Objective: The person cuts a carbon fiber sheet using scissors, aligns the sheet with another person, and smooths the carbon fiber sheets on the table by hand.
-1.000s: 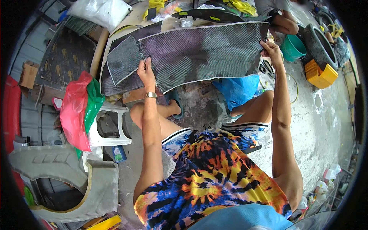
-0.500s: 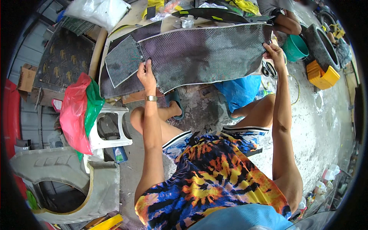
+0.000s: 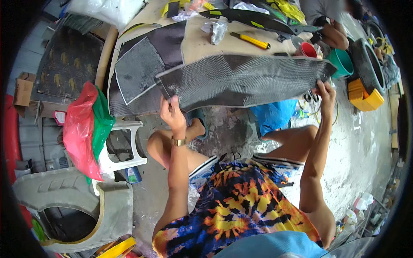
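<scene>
A long strip of dark woven carbon-fibre-like cloth (image 3: 241, 81) hangs between my two hands, raised above the near edge of the work table (image 3: 195, 47). My left hand (image 3: 173, 114) pinches its lower left corner between thumb and fingers. At the right end, my right hand (image 3: 325, 92) grips the lower edge. A smaller light-edged piece of the same cloth (image 3: 140, 69) lies on a dark sheet (image 3: 174, 41) at the table's left. Beyond the strip rests a yellow utility knife (image 3: 251, 41). Black-handled scissors (image 3: 310, 98) show partly below the strip's right end.
A black curved part (image 3: 241, 17) lies at the table's back, with a red cup (image 3: 307, 49) to its right. A teal bucket (image 3: 341, 63) and yellow container (image 3: 365, 95) stand right. A white stool (image 3: 124, 161) and grey fender (image 3: 56, 187) are left; a blue bag (image 3: 275, 116) sits below.
Both hands have drawn the strip toward me and to the right, lifting it off the table. The knife and red cup behind it have come into view.
</scene>
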`<state>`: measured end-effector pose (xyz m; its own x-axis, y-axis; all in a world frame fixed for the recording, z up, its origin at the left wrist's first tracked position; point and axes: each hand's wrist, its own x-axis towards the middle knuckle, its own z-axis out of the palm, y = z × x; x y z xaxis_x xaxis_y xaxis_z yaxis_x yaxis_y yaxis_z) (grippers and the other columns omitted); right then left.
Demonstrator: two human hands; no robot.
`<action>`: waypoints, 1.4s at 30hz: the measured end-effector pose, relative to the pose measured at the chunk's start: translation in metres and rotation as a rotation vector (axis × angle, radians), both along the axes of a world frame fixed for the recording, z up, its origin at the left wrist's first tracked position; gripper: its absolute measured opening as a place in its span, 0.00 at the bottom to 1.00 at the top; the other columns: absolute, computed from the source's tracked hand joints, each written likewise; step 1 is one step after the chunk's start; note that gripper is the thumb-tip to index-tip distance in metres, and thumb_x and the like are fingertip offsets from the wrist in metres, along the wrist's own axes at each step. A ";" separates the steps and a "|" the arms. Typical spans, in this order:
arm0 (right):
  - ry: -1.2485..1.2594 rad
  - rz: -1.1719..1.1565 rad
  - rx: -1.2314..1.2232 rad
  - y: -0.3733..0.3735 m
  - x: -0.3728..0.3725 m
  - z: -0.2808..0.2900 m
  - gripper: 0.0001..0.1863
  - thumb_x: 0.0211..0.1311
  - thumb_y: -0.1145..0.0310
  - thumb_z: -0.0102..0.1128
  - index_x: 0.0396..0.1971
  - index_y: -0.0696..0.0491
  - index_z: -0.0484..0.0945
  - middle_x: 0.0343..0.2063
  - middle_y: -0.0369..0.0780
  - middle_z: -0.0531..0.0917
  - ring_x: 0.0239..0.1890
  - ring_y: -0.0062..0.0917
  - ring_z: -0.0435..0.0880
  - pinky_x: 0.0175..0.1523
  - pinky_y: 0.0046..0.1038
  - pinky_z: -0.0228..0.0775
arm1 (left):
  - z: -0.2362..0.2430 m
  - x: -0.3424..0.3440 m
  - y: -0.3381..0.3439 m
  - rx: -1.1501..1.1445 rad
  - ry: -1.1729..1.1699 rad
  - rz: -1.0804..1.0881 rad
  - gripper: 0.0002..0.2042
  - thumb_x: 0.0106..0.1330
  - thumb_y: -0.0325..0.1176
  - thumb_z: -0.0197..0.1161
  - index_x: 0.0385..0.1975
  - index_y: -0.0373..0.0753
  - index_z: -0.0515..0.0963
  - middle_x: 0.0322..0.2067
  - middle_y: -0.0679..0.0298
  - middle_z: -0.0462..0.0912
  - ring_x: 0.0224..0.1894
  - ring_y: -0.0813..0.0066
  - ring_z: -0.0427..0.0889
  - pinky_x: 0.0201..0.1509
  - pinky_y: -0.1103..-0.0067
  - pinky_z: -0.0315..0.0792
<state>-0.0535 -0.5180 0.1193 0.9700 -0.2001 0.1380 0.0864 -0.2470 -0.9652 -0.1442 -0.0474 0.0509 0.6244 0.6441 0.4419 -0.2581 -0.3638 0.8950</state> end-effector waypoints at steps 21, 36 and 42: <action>-0.046 -0.050 -0.166 -0.046 -0.046 -0.037 0.11 0.56 0.72 0.57 0.37 0.62 0.78 0.36 0.42 0.81 0.39 0.27 0.78 0.48 0.28 0.68 | -0.011 -0.003 0.000 -0.335 -0.156 -0.189 0.15 0.58 0.37 0.59 0.33 0.29 0.71 0.37 0.55 0.69 0.30 0.68 0.73 0.37 0.75 0.73; -0.089 -0.141 0.129 -0.043 -0.036 -0.041 0.07 0.58 0.78 0.55 0.34 0.62 0.79 0.33 0.41 0.82 0.37 0.23 0.79 0.44 0.24 0.69 | -0.004 0.021 -0.004 -0.438 -0.161 -0.239 0.18 0.68 0.45 0.50 0.33 0.32 0.71 0.36 0.59 0.70 0.30 0.71 0.71 0.35 0.77 0.70; 0.026 -0.158 0.011 -0.011 -0.008 -0.012 0.08 0.63 0.71 0.57 0.26 0.58 0.79 0.23 0.37 0.81 0.24 0.17 0.77 0.34 0.20 0.70 | -0.008 0.033 0.006 -0.118 0.125 0.050 0.10 0.66 0.31 0.55 0.30 0.28 0.73 0.33 0.62 0.74 0.32 0.79 0.68 0.38 0.80 0.66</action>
